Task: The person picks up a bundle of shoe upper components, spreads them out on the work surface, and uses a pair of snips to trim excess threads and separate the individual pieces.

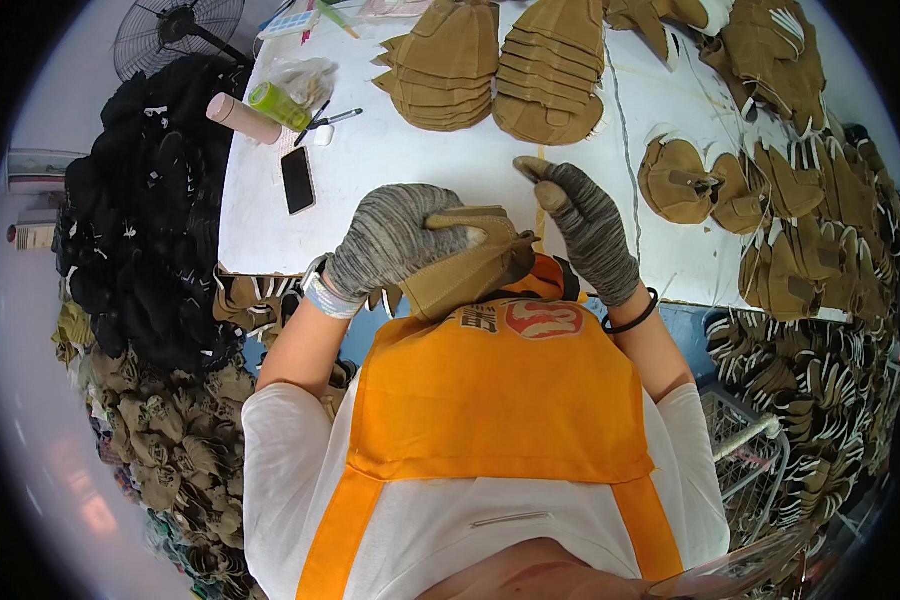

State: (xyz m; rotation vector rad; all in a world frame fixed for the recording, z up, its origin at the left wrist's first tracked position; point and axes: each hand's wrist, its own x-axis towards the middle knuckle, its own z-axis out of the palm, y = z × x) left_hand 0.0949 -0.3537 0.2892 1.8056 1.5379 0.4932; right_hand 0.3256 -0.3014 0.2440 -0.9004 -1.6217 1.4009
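Observation:
My left hand [395, 235], in a grey knitted glove, grips a brown shoe upper [465, 270] in front of the orange apron, with the thumb laid over its top edge. My right hand [592, 225], gloved the same way with tan fingertips, is raised to the right of the upper and does not touch it. Its thumb and forefinger point to the left, a gap between them, and nothing shows in them. Beyond the hands, at the far side of the white table [420, 165], lie two overlapped stacks of brown shoe uppers, a left stack [445, 75] and a right stack [550, 75].
A phone [297, 181], a pink bottle [243, 118], a green bottle [278, 105] and a pen [335, 119] lie on the table's left. More brown uppers [680, 180] with white edges cover its right side. Black pieces [150, 220] are heaped at left; a wire cart [745, 455] stands at right.

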